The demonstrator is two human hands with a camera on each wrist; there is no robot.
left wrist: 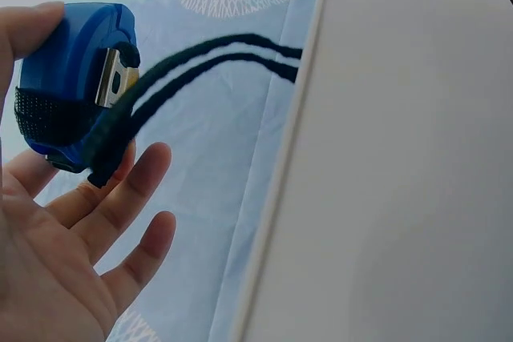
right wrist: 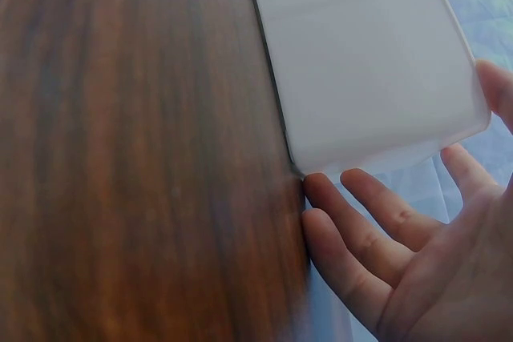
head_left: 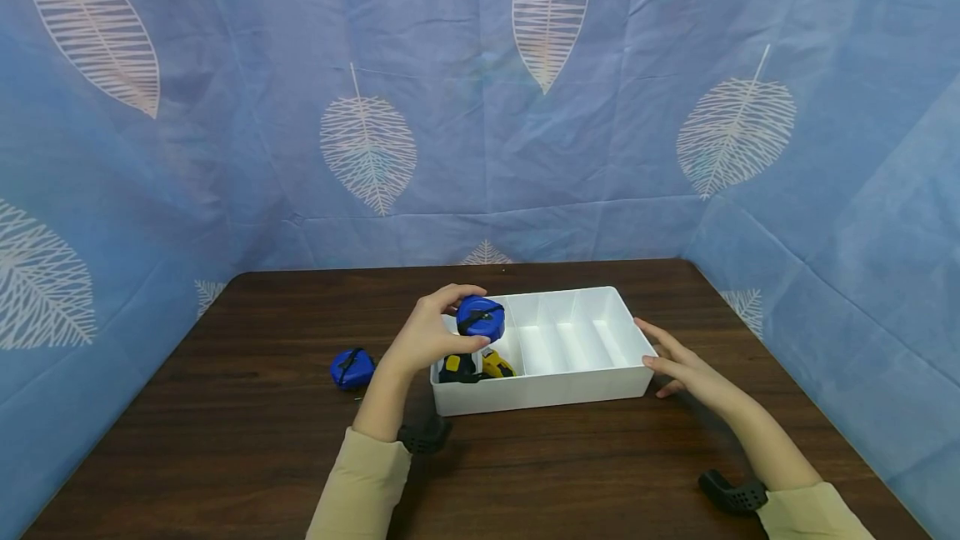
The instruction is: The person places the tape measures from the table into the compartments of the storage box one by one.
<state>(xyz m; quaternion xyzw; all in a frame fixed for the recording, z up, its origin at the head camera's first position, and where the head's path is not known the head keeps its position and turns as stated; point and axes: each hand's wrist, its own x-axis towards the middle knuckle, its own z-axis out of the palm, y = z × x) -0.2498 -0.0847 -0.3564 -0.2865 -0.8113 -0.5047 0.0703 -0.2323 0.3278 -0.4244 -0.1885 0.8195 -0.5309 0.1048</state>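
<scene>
My left hand (head_left: 429,332) pinches a blue tape measure (head_left: 481,317) between thumb and fingers, above the left end of a white divided box (head_left: 540,390). In the left wrist view the tape measure (left wrist: 76,62) shows a metal end hook, and a dark cord (left wrist: 232,47) runs behind the box's edge. A black tape measure with a yellow patch (head_left: 456,367) and a yellow-and-black one (head_left: 497,363) lie in the left compartments. My right hand (head_left: 690,369) touches the box's right end with extended fingers, its thumb at the front corner (right wrist: 485,122).
Another blue tape measure (head_left: 352,368) with a black strap lies on the dark wooden table (head_left: 225,440), left of my left forearm. Dividers split the box's right part into several narrow compartments. A blue leaf-patterned cloth (head_left: 480,148) hangs behind and beside the table.
</scene>
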